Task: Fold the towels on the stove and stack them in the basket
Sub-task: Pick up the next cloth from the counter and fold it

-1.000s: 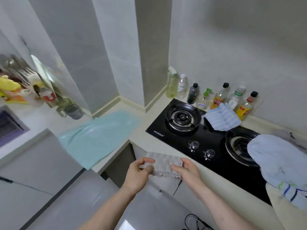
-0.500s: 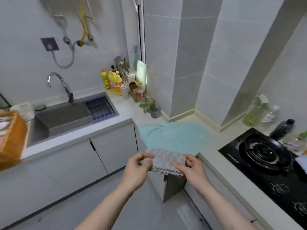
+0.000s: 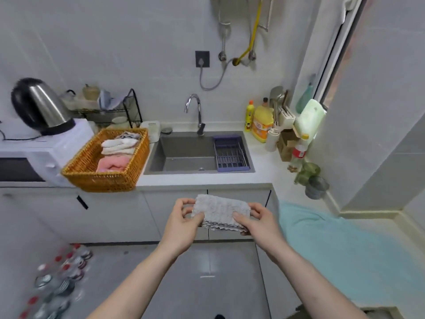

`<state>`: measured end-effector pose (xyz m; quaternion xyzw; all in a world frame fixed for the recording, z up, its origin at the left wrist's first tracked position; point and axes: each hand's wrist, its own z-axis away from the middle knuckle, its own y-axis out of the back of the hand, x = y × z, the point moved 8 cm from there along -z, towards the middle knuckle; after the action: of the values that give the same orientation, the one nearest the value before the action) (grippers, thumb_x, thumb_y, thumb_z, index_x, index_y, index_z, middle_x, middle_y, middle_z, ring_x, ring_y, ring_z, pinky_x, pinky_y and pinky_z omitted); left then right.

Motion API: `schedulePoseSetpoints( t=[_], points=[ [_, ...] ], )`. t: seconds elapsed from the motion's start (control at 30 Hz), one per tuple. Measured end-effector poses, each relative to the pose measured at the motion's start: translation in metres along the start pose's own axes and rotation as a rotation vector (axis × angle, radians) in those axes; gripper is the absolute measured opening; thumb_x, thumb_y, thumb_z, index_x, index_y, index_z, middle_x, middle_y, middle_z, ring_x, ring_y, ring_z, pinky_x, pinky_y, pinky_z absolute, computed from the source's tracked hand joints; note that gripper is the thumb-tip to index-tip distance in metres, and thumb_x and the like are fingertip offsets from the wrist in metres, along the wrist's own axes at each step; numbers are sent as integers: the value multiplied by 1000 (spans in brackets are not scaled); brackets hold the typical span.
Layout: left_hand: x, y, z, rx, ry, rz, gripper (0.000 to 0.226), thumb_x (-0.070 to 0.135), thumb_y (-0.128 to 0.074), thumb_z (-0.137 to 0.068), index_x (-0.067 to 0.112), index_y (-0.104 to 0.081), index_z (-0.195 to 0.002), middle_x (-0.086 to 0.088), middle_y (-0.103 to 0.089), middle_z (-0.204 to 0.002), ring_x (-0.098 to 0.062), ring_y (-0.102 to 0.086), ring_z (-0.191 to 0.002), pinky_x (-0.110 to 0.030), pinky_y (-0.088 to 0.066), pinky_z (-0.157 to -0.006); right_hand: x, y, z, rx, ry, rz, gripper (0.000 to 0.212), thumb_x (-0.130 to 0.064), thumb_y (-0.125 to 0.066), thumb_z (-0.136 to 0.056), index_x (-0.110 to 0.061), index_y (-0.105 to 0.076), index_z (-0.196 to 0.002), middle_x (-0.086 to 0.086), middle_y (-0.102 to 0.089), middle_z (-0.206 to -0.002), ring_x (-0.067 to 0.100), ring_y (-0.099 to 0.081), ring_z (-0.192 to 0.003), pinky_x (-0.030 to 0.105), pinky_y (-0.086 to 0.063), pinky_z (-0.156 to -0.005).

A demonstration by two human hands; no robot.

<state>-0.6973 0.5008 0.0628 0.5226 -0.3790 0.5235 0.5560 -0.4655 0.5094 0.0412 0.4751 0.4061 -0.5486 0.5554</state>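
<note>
At the far left of the frame a rounded steel kettle [image 3: 39, 105] with a black base stands on a white, boxy microwave [image 3: 46, 150]. Just right of it, on the pale worktop [image 3: 207, 180], sits a rectangular basket [image 3: 103, 178] of orange woven wicker, its corner jutting past the worktop edge. Inside lie folded towels [image 3: 119, 148]: a soft pink one nearest, cream and white ones stacked behind it, a striped one at the back. Right of the basket a grey rectangular sink [image 3: 184, 153] is sunk into the worktop, with a curved chrome tap [image 3: 195, 111] above it and a purple slatted rack [image 3: 230, 153] set in its right side.

In the lower centre, in the air in front of the white cabinet doors, both hands hold a folded grey towel [image 3: 220, 212], nubbly and waffle-like, with layered, wavy edges showing along its lower side. The left hand [image 3: 184, 224] has its grip pinched on the towel's left edge, thumb on top; the right hand [image 3: 257, 222] grasps the right edge the same way.

At the right a smooth teal cloth [image 3: 345, 245] lies spread flat over the worktop corner, and yellow plastic bottles [image 3: 259, 123] stand beyond the sink.
</note>
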Motion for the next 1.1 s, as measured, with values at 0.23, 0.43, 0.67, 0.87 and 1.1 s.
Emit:
schedulePoseSetpoints(
  t=[0.23,0.43,0.67,0.87,1.1],
  points=[
    [14,73,-79,190,19,-16,26,10,-67,-92,27,-56,-108,0,-70,-105,-11,-63,-70,-24,-46,-59,-40,-89,-103,-197,10,23,30,-17,-81,-85,-14,-64,-109,-2,-77,-108,13,-72,-77,29,-58,-63],
    [6,139,-124,342,63,-33,25,16,-68,-93,31,-56,-110,3,-69,-108,-19,-62,-73,-36,-49,-64,-69,-170,-164,-369,16,72,35,-22,-82,-85,-14,-63,-114,-3,-76,-109,11,-71,-77,27,-58,-65],
    [-10,217,-168,411,94,-27,24,20,-69,-93,32,-57,-110,6,-70,-109,-18,-64,-73,-36,-51,-66,-85,-261,-207,-481,23,157,31,-28,-80,-85,-17,-65,-110,-8,-76,-106,16,-73,-82,30,-61,-71],
    [-22,292,-218,384,86,-66,25,21,-69,-94,34,-54,-110,10,-66,-110,-16,-66,-86,-34,-52,-76,-85,-346,-239,-493,1,172,31,-30,-80,-85,-18,-65,-109,-5,-76,-104,19,-74,-83,30,-61,-72],
    [-47,381,-279,291,99,-168,26,19,-69,-93,32,-52,-108,3,-68,-107,-12,-66,-83,-37,-55,-82,-80,-442,-272,-479,-29,240,53,-44,-83,-68,-21,-66,-112,3,-74,-105,19,-74,-80,41,-63,-73]
  ],
)
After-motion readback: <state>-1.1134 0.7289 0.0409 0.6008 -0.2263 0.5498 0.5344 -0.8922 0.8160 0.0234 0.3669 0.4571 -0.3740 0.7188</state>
